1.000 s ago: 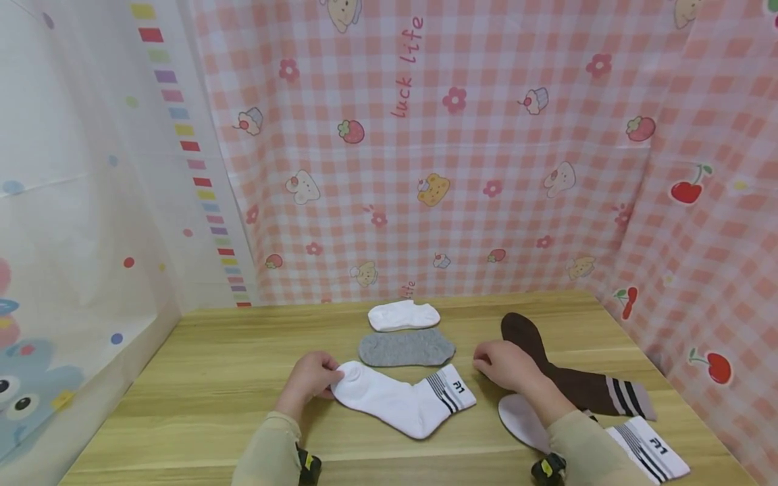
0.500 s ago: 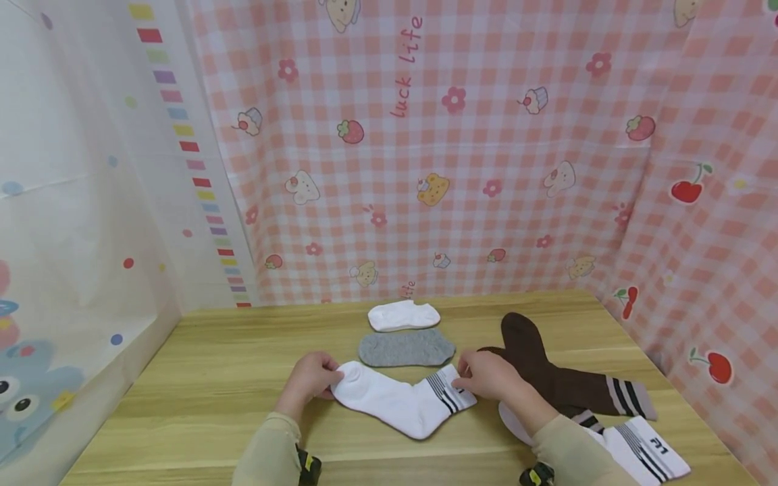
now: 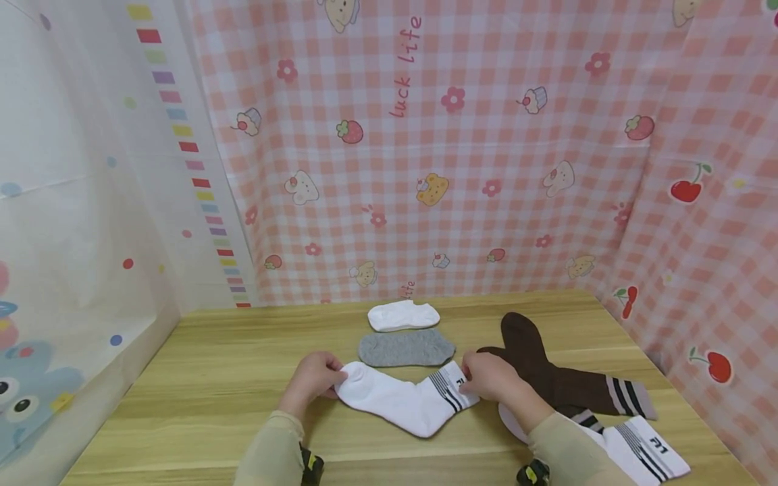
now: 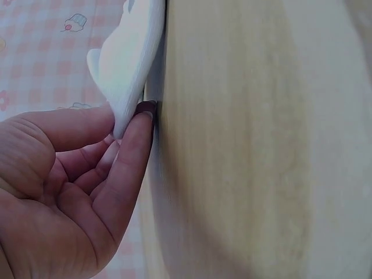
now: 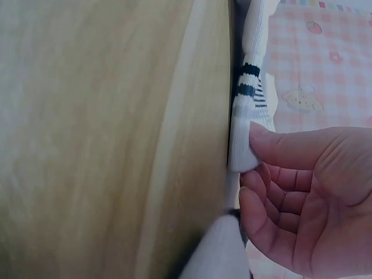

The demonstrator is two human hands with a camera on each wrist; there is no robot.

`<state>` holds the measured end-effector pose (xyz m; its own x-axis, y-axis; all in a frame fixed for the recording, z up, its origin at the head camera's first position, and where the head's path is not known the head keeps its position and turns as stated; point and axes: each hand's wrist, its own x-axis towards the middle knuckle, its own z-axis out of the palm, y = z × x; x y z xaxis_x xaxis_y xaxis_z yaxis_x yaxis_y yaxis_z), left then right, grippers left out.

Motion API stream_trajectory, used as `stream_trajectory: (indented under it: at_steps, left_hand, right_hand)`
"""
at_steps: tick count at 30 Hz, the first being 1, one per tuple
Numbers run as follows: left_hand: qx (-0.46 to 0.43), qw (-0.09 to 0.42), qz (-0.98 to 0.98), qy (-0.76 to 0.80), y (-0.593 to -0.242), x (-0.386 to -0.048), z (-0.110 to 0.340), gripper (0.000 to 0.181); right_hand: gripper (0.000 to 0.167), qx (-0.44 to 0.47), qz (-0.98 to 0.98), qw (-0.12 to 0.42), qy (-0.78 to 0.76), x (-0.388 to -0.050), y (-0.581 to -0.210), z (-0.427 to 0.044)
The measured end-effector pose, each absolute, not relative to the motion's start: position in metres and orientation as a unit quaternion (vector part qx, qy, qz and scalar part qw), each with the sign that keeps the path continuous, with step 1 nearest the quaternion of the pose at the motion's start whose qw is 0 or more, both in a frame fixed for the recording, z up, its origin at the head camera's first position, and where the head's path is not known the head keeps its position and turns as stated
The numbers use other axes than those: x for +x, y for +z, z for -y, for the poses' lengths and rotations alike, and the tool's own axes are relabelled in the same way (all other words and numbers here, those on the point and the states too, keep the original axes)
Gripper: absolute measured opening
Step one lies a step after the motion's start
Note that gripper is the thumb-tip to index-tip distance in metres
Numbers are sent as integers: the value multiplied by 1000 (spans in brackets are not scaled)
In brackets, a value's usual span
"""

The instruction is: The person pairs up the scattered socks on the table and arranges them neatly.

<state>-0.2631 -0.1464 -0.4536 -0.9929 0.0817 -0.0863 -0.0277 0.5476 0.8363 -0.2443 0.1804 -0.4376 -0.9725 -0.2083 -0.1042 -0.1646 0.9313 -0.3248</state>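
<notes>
White striped crew sock (image 3: pixel 389 401) lies on the wooden tabletop (image 3: pixel 243 378), its toe pinched by the left hand (image 3: pixel 311 376), its cuff pinched by the right hand (image 3: pixel 489 375). Just beyond it sits a gray ankle sock (image 3: pixel 406 347), then a white ankle sock (image 3: pixel 404 316); to its right, overlapping brown striped socks (image 3: pixel 577 388) and a second white crew sock (image 3: pixel 656 449), partly hidden by the right sleeve (image 3: pixel 574 445).

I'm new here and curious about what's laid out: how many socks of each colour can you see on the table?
White: 3 (short sock, held striped sock, striped sock at right)
Grey: 1 (grey sock)
Brown: 2 (upper brown sock, lower brown sock partly hidden)
Total: 6 visible; I can't tell whether any are stacked.
</notes>
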Motion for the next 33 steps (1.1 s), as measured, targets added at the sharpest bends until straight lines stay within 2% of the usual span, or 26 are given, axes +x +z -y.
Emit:
stream_trajectory:
  at_steps: [6, 19, 23, 33]
  left_hand:
    - [28, 56, -891, 449, -453, -266, 140, 12]
    - [78, -12, -969, 233, -444, -270, 135, 17]
    - [79, -20, -974, 213, -442, -268, 137, 17]
    - [80, -20, -972, 222, -433, -263, 129, 11]
  right_hand:
    - [26, -84, -982, 63, -155, -245, -435, -186]
    - [18, -94, -983, 53, -148, -244, -432, -189]
    - [16, -112, -980, 29, -163, -241, -432, -197]
    - [22, -120, -962, -4, -244, -228, -422, -233]
